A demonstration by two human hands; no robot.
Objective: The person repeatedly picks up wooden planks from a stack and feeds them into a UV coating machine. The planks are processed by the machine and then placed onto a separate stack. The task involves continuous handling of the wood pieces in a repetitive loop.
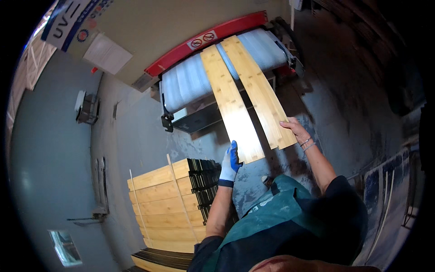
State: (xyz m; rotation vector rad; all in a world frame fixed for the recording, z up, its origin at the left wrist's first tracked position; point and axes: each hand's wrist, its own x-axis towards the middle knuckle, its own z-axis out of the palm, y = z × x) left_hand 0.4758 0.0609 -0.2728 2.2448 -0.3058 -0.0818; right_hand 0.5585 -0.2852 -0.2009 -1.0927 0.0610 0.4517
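Observation:
Two long bamboo planks stretch from my hands to a pale ribbed conveyor belt (pixel 188 84), where their far ends rest. My left hand (pixel 231 164), in a white and blue glove, grips the near end of the left plank (pixel 229 102) by its left edge. Light glares off that plank's surface. My bare right hand (pixel 297 130), with bands at the wrist, holds the right plank (pixel 260 95) by its right edge, thumb on top. A gap separates the planks along most of their length. The fingers beneath both planks are hidden.
The belt runs under a red guard bar (pixel 181 55) on a large beige machine (pixel 149 27). To my left stands a tall stack of planks (pixel 165 204) with thin upright strips against it. A grey wall (pixel 50 149) rises at far left. Dark shelving fills the right side.

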